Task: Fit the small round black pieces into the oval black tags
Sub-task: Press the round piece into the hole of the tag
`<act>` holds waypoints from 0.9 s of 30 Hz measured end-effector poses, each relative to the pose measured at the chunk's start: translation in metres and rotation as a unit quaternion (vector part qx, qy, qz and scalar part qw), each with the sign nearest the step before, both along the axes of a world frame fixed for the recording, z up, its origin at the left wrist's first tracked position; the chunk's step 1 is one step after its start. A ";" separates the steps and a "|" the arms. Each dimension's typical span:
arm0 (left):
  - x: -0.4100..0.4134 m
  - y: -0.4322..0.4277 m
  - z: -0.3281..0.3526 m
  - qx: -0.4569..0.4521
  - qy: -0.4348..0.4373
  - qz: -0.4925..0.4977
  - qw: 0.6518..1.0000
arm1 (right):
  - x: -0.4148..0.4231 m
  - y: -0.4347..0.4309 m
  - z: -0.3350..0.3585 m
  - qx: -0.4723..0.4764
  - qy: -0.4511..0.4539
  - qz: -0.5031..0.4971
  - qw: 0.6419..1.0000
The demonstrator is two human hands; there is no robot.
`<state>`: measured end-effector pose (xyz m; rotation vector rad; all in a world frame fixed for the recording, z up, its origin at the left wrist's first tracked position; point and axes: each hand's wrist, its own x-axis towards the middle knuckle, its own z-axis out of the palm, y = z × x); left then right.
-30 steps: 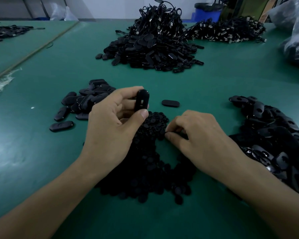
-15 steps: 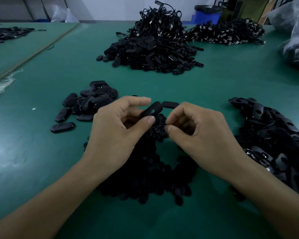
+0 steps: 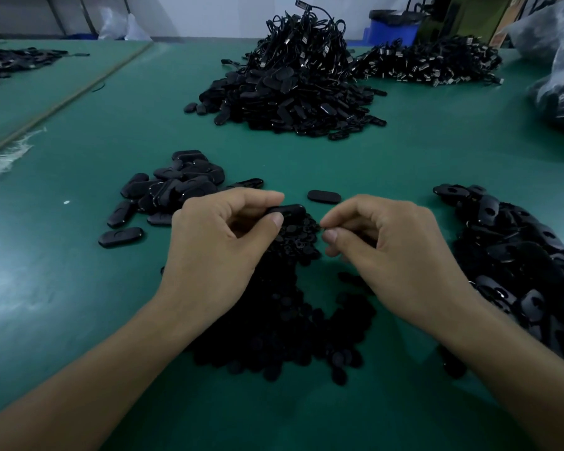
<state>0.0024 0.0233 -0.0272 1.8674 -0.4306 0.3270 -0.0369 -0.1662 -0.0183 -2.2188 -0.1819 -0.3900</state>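
1. Head view: a heap of small round black pieces, flat matte discs, lies on the green table mat. It curves between the two forearms.
2. The left hand sits over the heap's far left edge. Its thumb and forefinger curl round one end of an oval black tag.
3. That tag is a smooth plastic slab with rounded ends and a faint sheen. It is held roughly level just above the heap's far tip, its free end pointing toward the other hand.
4. The right hand is over the heap's far right edge, thumb and forefinger tips pinching a small round black piece. Only its thin dark edge shows, and the remaining fingers are curled under. The piece is near the tag's free end, not touching it.
5. Just beyond the heap, a loose oval tag lies flat on the mat.
6. Beyond the heap to the left is a cluster of glossy oval tags, some showing a curved mark on the face.
7. Right of the heap is a pile of holed oval tags — round openings show in several.
8. Far beyond the heap stands a tall mound of black tags topped with cords. A spread of black cords with metal ends lies to its right, and a blue bin stands behind.
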 end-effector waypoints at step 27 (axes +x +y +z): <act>-0.008 -0.009 -0.002 -0.049 0.004 -0.071 0.996 | 0.000 0.013 0.002 0.152 0.005 -0.009 0.988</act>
